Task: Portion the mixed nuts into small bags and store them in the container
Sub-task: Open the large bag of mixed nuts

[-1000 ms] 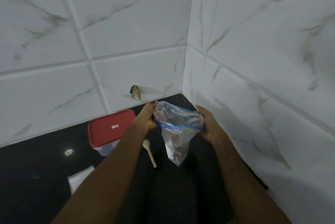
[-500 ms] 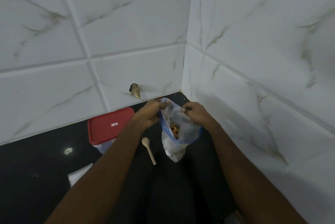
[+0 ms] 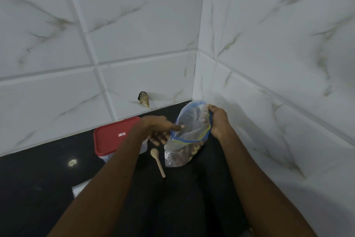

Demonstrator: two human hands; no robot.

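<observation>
left grip [image 3: 159, 131]: hand spread, fingers straight, holding nothing. One fingertip reaches the bag's left rim; touching or just short of it, can't tell.
right grip [image 3: 219, 121]: fingers curled over the bag's right rim, pinching it and holding the mouth wide.
bag [image 3: 189, 121]: clear zip bag with a blue and yellow-green seal strip. It stands tilted with its bottom on the surface, near the wall corner. No print visible.
nuts [image 3: 192, 153]: mixed, heaped in the bottom of the bag.
container [image 3: 113, 138]: red lid on, clear base, left of the bag and partly behind the left forearm.
label [image 3: 121, 134]: small white patch mid-lid, text too small to read.
spoon [image 3: 158, 162]: wooden, flat on the surface between container and bag, bowl end away from the person.
surface [image 3: 38, 188]: black and glossy.
white sheet [image 3: 80, 188]: lower left, partly hidden by the left forearm.
tile [image 3: 144, 98]: chipped hole just above the surface.
</observation>
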